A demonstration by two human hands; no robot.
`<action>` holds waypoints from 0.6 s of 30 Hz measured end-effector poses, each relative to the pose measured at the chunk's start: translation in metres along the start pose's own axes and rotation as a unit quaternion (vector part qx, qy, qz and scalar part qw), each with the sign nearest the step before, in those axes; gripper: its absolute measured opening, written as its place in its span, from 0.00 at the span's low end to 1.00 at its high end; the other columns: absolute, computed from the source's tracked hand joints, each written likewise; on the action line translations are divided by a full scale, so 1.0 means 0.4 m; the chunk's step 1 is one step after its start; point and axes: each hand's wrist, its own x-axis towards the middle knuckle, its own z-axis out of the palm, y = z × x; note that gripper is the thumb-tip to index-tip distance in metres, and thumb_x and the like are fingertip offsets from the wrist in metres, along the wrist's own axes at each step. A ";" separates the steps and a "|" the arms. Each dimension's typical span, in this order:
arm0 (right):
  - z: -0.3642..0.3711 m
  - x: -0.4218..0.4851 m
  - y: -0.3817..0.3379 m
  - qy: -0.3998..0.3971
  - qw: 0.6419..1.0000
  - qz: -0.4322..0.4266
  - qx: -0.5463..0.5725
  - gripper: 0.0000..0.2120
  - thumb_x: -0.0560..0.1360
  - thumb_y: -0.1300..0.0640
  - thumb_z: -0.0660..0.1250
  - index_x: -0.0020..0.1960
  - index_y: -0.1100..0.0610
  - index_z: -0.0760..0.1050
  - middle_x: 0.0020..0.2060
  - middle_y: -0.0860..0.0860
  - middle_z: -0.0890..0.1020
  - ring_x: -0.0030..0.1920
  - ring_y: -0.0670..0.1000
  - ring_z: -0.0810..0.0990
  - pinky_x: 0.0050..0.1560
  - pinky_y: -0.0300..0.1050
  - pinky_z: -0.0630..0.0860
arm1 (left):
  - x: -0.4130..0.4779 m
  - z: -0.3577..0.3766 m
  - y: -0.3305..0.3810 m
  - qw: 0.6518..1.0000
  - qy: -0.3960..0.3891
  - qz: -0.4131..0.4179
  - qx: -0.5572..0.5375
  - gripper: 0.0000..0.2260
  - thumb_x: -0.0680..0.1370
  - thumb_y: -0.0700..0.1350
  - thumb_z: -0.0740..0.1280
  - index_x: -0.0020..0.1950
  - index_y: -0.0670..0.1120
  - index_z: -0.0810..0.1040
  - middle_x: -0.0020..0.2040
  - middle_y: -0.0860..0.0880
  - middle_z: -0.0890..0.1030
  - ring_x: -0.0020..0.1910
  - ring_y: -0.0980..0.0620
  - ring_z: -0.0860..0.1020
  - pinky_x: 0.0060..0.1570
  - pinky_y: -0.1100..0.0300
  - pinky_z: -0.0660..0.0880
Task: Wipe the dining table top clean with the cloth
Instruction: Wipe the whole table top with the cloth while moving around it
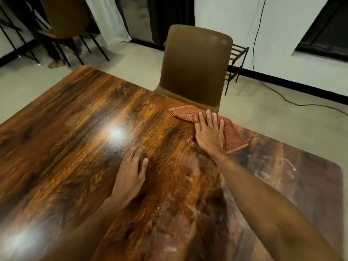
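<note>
Cloth sits right of frame centre near the table's far edge, your right hand pressed flat on it, left hand flat on bare wood.

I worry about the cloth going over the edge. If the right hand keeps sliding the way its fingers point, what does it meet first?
Likely the table's far edge, just past the cloth under the right hand; then the brown chair tucked against it. Depth is uncertain.
</note>
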 end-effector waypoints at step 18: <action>0.061 -0.495 -0.120 -0.094 0.949 -0.291 -0.076 0.27 0.86 0.40 0.45 0.83 0.43 0.53 0.84 0.49 0.54 0.84 0.57 0.47 0.80 0.67 0.42 | -0.255 0.008 -0.049 0.997 0.013 -0.081 -0.001 0.26 0.84 0.59 0.50 0.79 0.48 0.63 0.80 0.48 0.63 0.79 0.49 0.61 0.77 0.50 0.59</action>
